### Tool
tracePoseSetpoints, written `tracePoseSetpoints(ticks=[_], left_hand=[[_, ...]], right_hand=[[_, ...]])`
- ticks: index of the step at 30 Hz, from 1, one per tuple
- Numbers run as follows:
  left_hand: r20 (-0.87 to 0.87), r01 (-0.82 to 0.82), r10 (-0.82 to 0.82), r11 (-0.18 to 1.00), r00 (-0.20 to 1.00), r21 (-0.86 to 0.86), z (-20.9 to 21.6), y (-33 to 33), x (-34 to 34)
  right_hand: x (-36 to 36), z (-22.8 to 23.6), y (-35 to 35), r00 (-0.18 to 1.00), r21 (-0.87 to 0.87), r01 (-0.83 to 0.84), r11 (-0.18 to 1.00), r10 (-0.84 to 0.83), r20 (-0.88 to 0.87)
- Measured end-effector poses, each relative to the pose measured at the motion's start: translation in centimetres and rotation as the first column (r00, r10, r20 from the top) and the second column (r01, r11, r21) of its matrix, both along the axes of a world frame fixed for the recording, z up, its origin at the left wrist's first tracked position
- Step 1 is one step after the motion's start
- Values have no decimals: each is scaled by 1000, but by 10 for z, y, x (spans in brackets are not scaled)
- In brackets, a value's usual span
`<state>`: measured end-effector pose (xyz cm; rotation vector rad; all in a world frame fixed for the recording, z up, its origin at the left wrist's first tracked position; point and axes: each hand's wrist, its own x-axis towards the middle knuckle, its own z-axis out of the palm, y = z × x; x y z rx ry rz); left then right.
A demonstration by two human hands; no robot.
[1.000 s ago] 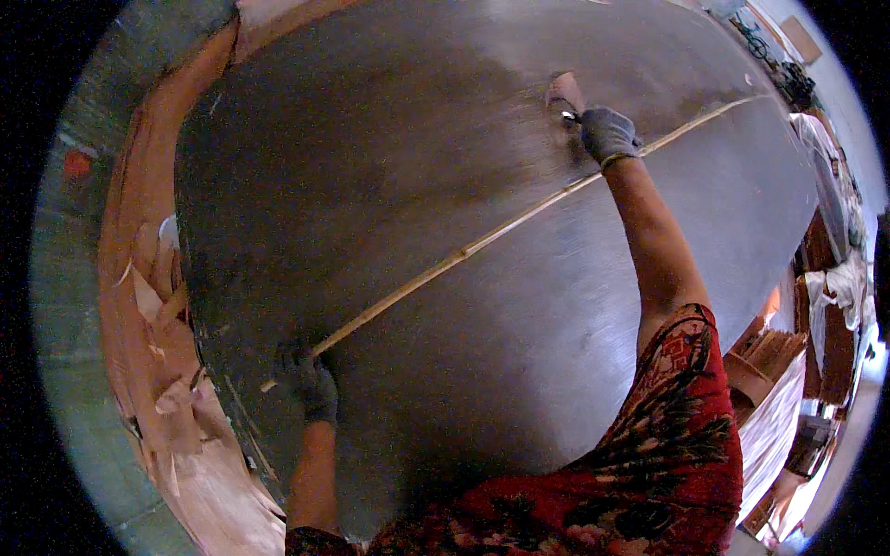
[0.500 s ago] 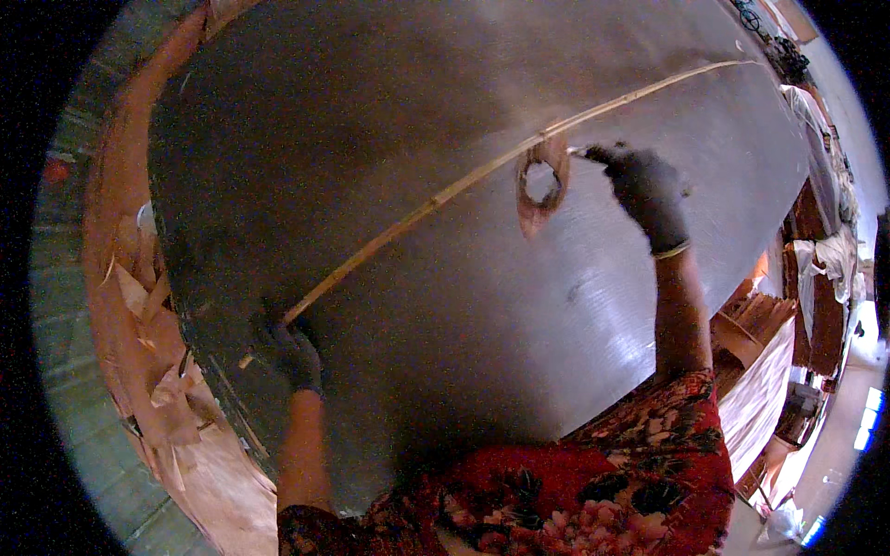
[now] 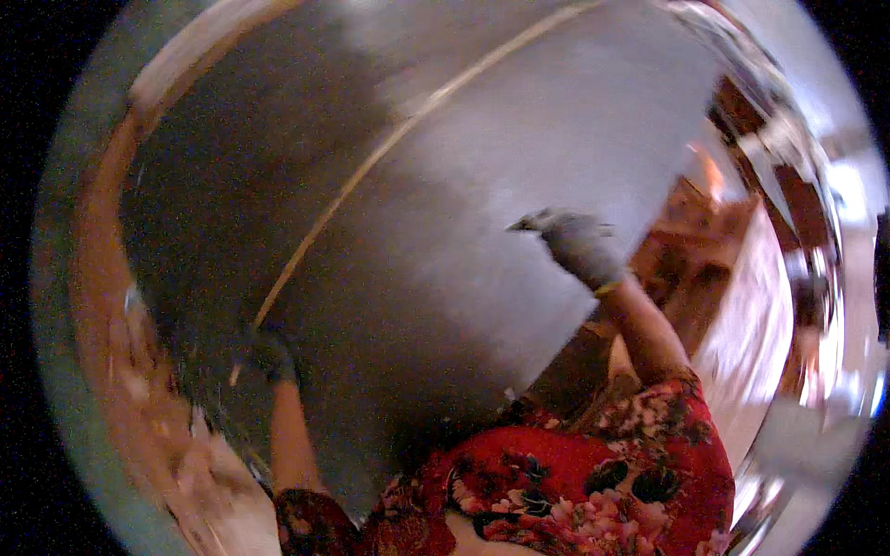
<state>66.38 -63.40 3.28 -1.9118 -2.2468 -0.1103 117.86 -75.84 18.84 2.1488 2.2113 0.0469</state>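
Clock directions run from the middle of the view. The left hand point(image 3: 267, 357), in a dark glove, is at 8 o'clock, on the near end of a long, thin stick point(image 3: 371, 159). A short tip of the stick shows just past the hand; the rest crosses the dark surface point(image 3: 436, 296) in a bowed line to the top edge at 1 o'clock. The left fingers are lost in shadow, so I cannot tell whether they wrap the stick or press on it.

The right hand point(image 3: 582, 248), in a grey glove with a yellow band point(image 3: 606, 290) at the wrist, is at 3 o'clock. Its fingers are clamped on a small tool point(image 3: 527, 223), whose dark point faces between 9 and 10 o'clock, well apart from the stick. Blur hides what kind it is, and I cannot tell if it touches the surface.

Brown sheets point(image 3: 97, 278) flank the surface from 9 round to 7 o'clock. A pale, streaked pile point(image 3: 756, 324) is between 3 and 4, an orange patch point(image 3: 707, 172) at 2, and the person's red floral shirt point(image 3: 556, 454) at 5.
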Motion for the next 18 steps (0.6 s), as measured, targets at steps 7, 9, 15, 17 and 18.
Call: tracePoseSetpoints(ticks=[7,9,15,17,18], left_hand=[[-277,89,-40,981,960,169,-8,21,-69],[-95,77,-68,993,993,92,26,-25,-19],[-804,405,-289,912,520,-66,-27,-164,-85],[475,82,-129,990,871,117,11,-260,-60],[426,133,-155,988,891,83,23,-303,-65]], right_hand=[[-108,-22,-128,965,-512,241,824,-259,38],[-96,-16,-190,890,-339,243,909,-348,-294],[-126,-71,-287,-34,-384,306,871,-393,-919],[-145,-88,-289,-253,-402,275,874,-337,-907],[-161,-93,-277,-351,-406,220,887,-316,-882]])
